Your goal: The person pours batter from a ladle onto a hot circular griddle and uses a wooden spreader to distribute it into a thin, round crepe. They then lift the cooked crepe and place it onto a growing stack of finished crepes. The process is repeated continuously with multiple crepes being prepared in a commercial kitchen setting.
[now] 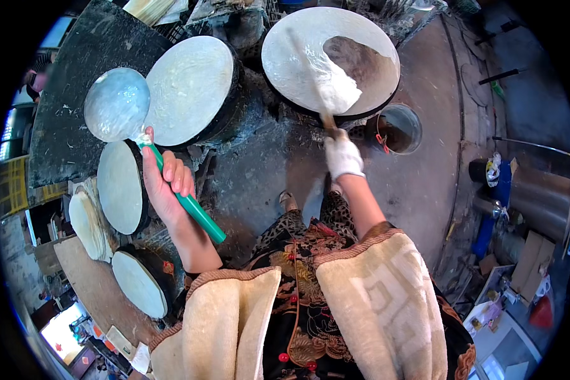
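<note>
My bare left hand point(168, 183) is wrapped round the green handle of a large ladle point(117, 104). The ladle's round metal bowl, whitish and wet, hangs over the left edge of a griddle point(190, 92) covered by a pale round sheet. In a white glove, my right hand point(344, 155) grips a long stick-like spreader point(327, 119). The spreader's far part is blurred and lies across another round griddle point(386, 82). On that griddle, thick white batter point(335, 85) is heaped beside the stick, and a brown patch of bare surface shows at its right.
Further round griddles point(120, 187) with pale sheets curve down the left side, beside a stack of thin pancakes point(88, 221). A metal bucket point(401, 128) stands right of the batter griddle. At far right are a large metal cylinder point(541, 199) and cardboard point(532, 266).
</note>
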Available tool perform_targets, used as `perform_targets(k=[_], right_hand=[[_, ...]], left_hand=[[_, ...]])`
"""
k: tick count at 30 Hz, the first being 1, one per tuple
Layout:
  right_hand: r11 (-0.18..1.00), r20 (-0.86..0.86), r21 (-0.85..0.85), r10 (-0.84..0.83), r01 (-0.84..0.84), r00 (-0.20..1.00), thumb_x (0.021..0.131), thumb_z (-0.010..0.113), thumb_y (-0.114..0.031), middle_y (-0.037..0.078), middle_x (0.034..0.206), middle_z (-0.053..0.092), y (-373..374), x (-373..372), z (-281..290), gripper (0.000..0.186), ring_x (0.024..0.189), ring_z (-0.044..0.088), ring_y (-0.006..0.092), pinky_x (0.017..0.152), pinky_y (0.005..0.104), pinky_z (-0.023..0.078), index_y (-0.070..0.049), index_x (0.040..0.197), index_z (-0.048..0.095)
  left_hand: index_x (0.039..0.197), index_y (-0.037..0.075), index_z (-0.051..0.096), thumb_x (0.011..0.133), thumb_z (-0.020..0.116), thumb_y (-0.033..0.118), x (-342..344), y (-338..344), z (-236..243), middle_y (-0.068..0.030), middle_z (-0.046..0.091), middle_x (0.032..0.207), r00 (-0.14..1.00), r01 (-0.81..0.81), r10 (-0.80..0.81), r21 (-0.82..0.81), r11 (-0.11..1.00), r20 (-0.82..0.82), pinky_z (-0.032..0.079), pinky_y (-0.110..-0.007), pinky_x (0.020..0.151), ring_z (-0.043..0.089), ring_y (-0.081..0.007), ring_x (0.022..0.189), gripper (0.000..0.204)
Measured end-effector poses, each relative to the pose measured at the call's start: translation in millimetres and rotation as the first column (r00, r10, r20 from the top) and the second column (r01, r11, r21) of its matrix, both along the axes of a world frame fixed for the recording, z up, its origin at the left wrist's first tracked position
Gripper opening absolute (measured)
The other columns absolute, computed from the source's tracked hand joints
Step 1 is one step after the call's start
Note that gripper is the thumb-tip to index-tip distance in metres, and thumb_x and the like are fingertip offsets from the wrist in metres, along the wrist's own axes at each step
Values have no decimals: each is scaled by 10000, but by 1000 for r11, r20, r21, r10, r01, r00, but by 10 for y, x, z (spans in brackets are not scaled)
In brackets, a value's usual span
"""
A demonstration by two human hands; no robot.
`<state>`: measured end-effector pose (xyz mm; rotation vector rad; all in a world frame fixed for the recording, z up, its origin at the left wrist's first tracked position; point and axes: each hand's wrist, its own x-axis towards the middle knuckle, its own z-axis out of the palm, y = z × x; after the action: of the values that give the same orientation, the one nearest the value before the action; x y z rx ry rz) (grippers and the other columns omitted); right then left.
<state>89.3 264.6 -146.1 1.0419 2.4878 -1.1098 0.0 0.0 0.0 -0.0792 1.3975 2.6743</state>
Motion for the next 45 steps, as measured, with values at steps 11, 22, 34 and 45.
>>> perform_targets(k=[11,22,34,45], right_hand=[[981,-239,170,-46,89,970,860,471,-314,272,948,616,687,-170,-167,364,921,586,430,822,466,462,-38,1066,589],[889,-107,456,2,47,994,912,443,-321,229,829,638,1234,402,-139,318,809,619,384,735,469,478,-53,1039,557],[915,19,402,40,-44,999,916,466,-286,215,847,637,1444,541,-171,252,767,624,357,677,458,487,-89,1054,544],[925,-61,352,175,-143,983,886,503,-350,226,782,631,1560,624,-217,316,741,625,373,693,449,495,-80,1023,592]], left_hand=[[1321,103,406,990,393,257,121,-122,-23,56,356,534,995,83,-81,-28,996,52,262,-181,296,283,-33,357,365],[1337,93,401,990,390,240,90,157,-12,57,345,523,982,177,-172,-65,982,81,271,-181,294,283,-30,349,377],[1357,93,374,999,357,222,-7,514,-176,51,347,527,936,306,-319,109,946,145,284,-181,290,293,-31,351,381],[1370,110,358,1002,342,223,3,679,-145,48,357,527,924,326,-344,128,937,165,289,-185,282,292,-34,340,385]])
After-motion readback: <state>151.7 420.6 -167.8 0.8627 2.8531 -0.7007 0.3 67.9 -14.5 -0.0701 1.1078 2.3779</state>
